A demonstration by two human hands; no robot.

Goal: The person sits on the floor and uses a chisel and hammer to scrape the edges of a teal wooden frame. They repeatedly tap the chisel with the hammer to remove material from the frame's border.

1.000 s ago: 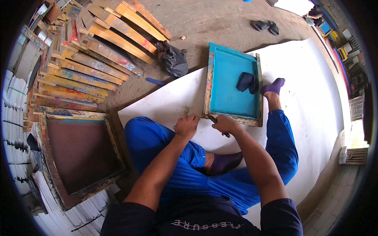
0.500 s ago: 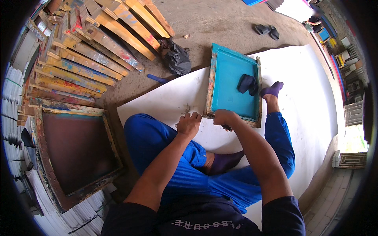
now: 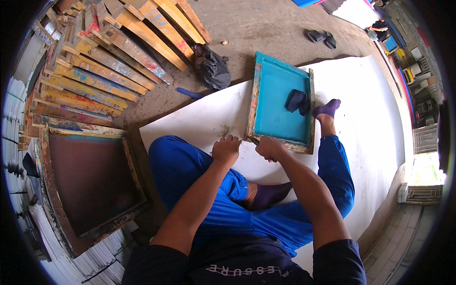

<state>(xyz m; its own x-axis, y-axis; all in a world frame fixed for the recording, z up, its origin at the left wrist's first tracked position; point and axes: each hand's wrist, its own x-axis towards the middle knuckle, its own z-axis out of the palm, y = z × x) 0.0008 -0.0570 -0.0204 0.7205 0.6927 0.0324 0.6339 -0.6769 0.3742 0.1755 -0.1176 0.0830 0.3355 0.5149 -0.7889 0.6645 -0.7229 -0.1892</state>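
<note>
I sit on a large white sheet on the ground, legs in blue trousers. A wooden frame with a teal screen lies in front of me, a dark cloth resting on it. My right hand grips a small thin tool at the frame's near left corner. My left hand is closed just left of that corner, touching the sheet; whether it pinches anything is unclear. Small dark scraps lie on the sheet beside it. My foot in a purple sock rests against the frame's right side.
A big wooden frame with a dark brown screen lies at my left. Several paint-stained wooden frames are stacked at the upper left. A black bag and a blue strip lie on the concrete. Dark sandals sit farther off.
My view has shifted slightly, so everything sits a little higher and further left. Both hands stay at the frame's near corner, working with small movements.
</note>
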